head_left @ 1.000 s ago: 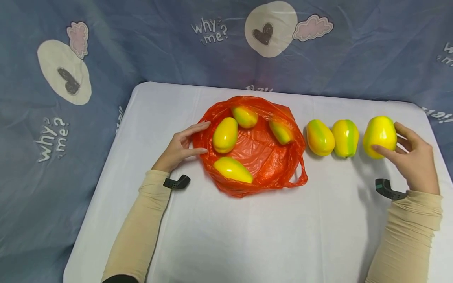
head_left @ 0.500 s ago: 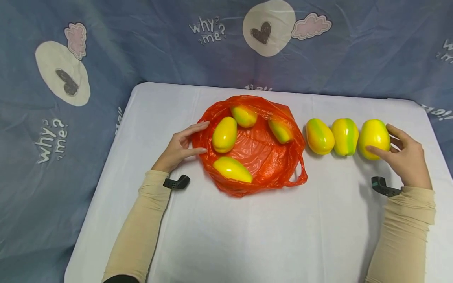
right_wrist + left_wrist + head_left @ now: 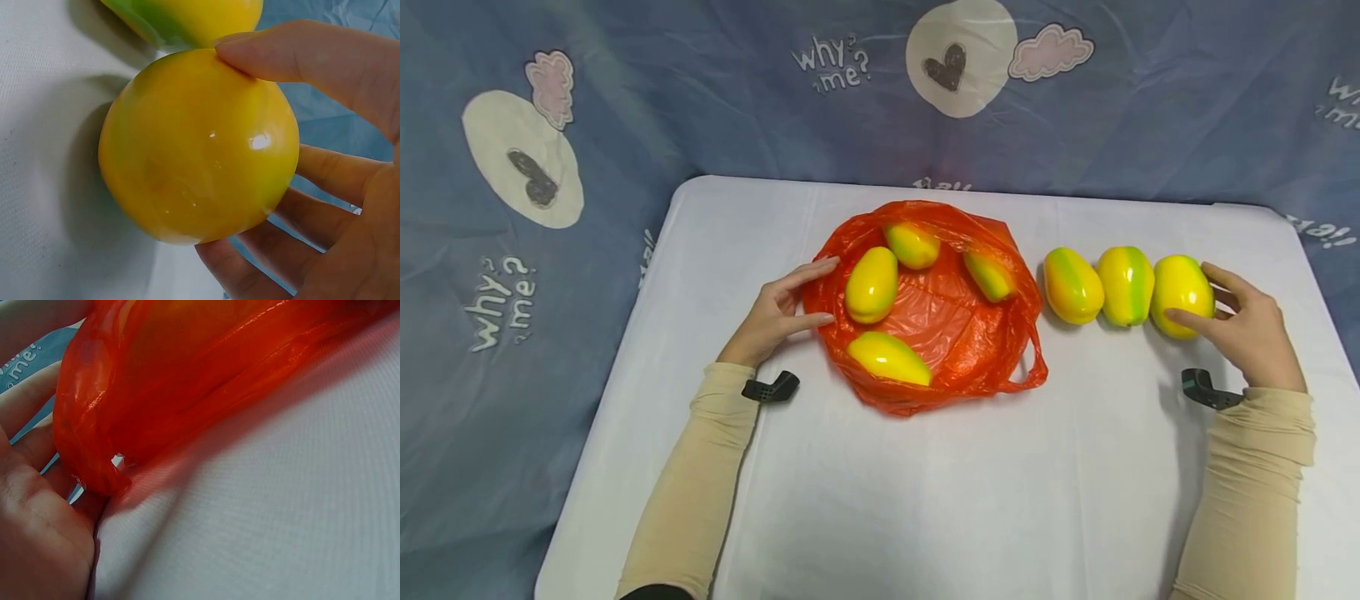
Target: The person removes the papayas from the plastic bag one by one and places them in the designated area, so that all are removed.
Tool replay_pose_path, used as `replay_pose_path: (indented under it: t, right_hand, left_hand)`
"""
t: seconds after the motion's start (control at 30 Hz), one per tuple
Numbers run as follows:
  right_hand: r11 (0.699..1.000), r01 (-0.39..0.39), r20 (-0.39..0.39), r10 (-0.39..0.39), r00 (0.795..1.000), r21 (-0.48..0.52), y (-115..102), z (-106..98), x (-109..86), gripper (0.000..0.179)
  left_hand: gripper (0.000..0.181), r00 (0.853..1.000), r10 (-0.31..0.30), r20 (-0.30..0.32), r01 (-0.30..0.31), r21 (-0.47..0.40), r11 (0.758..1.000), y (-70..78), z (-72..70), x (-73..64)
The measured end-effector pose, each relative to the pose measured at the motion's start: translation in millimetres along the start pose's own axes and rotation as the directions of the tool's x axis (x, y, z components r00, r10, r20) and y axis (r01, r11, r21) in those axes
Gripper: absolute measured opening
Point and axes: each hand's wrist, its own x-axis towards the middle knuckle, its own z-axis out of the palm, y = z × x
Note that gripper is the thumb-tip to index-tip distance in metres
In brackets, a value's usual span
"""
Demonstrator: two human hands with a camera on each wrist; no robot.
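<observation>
At the right end of a row, a yellow-green papaya [image 3: 1180, 287] sits between the thumb and fingers of my right hand [image 3: 1255, 333]. In the right wrist view, the thumb lies on one side of this papaya [image 3: 194, 150] and fingers reach round the other. Its neighbours, a papaya with a green stripe [image 3: 1124, 286] and another papaya [image 3: 1072, 286], stand close beside it. My left hand [image 3: 778, 317] rests with extended fingers against the left side of an open red plastic bag [image 3: 947, 325]. Several yellow-green fruits, such as one near the rim [image 3: 872, 285], lie inside the bag.
Everything rests on a white-covered table [image 3: 985, 500]. A blue printed cloth [image 3: 760, 92] hangs behind the table and at its left. One bag handle [image 3: 1037, 371] sticks out at the bag's right side.
My right hand has moved left, bringing its papaya down beside the other two so that the row is closed up. My left hand and the bag have stayed in place.
</observation>
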Motion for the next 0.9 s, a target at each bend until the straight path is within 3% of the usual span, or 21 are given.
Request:
replay_pose_path:
  t: [0.9]
  right_hand:
    - [1.0,0.016,-0.005,-0.015,1.0,0.026,1.9,0.9,0.3,0.09]
  left_hand:
    - [0.068,1.0,0.008,0.003,-0.008,-0.02,1.0,-0.7,-0.2,-0.1]
